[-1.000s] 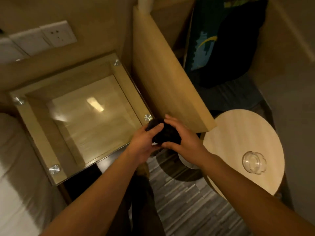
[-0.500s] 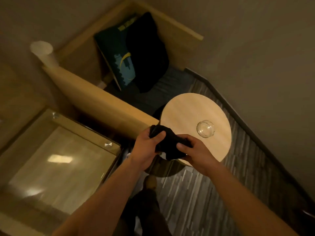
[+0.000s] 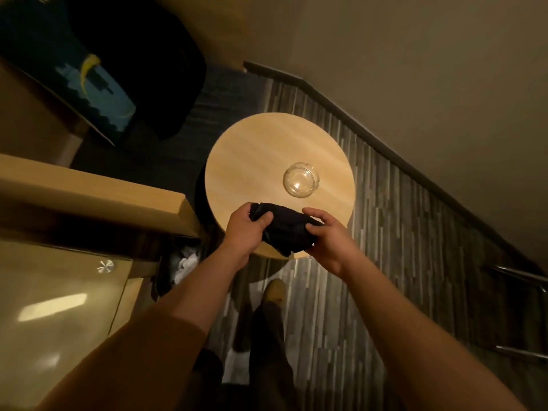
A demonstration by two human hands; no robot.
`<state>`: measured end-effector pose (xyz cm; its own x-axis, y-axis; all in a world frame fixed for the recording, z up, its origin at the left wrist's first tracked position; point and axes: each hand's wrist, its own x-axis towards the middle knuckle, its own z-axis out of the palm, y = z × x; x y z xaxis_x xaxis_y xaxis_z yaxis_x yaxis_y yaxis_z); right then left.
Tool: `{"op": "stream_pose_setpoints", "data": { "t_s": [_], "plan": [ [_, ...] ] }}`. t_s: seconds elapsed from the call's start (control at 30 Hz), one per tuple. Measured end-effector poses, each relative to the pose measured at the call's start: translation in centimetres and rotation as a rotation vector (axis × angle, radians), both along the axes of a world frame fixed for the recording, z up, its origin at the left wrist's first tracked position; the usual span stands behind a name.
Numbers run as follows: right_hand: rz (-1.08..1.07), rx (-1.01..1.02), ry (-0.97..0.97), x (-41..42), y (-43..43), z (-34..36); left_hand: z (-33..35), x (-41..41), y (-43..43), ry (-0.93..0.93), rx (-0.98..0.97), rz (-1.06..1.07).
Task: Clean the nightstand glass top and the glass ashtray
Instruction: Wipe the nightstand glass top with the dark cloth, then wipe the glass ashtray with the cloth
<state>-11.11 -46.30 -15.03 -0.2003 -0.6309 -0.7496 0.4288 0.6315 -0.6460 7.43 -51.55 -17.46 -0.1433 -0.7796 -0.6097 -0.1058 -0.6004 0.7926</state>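
A clear glass ashtray [image 3: 301, 179] stands upright on a round wooden side table [image 3: 252, 155], right of its middle. Both hands hold a bunched black cloth [image 3: 286, 232] over the table's near edge, a short way in front of the ashtray. My left hand [image 3: 246, 229] grips the cloth's left end and my right hand [image 3: 329, 241] grips its right end. The nightstand's glass top [image 3: 59, 307] shows at the lower left, with a round metal stud at its corner.
A wooden partition [image 3: 89, 188] runs between the nightstand and the side table. A bin with white crumpled paper [image 3: 184, 265] sits on the floor by the nightstand. Dark cushions [image 3: 118, 69] lie on a seat at the top left. A wall [image 3: 415, 69] borders the striped floor on the right.
The view has swung right from the nightstand to the round table, which is now central. Both hands kept hold of the black cloth and now hover at the table's near edge.
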Motion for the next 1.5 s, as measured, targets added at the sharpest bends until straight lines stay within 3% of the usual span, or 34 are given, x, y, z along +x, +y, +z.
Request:
{"op": "stream_pose_setpoints", "data": {
  "t_s": [0.17, 0.43, 0.53, 0.7, 0.87, 0.97, 1.03, 1.33, 1.5],
  "plan": [
    [0.255, 0.024, 0.29, -3.2, -2.5, -6.6, -7.4, -3.6, -0.4, -0.267, -0.081, -0.083],
    [0.646, -0.172, 0.726, -6.1, -5.2, -15.6, -15.3, -5.7, -2.1, -0.762, -0.311, -0.386],
    [0.667, -0.232, 0.917, -6.0, -4.7, -17.9, -16.8, -6.0, -1.7, -0.852, -0.454, -0.367],
    [0.583, -0.206, 1.032, -6.4, -4.1, -19.2, -17.0, -6.5, -2.5, -0.919, -0.385, -0.3],
    [0.314, -0.161, 0.85, -8.9, -5.7, -17.2, -15.6, -7.6, -5.2, -0.802, -0.535, -0.122],
    [0.164, -0.1, 0.776, -10.4, -8.7, -16.4, -14.7, -9.5, -8.9, -0.53, -0.324, -0.085],
    [0.112, -0.024, 0.738, -11.1, -10.8, -16.3, -14.9, -10.8, -11.3, -0.454, -0.195, -0.134],
    [0.295, 0.06, 0.899, -10.8, -14.5, -17.5, -17.2, -14.7, -14.5, -0.621, -0.277, -0.285],
    [0.343, -0.001, 0.901, -10.4, -13.8, -15.1, -14.5, -12.9, -12.7, -0.388, -0.185, -0.122]
  ]
}}
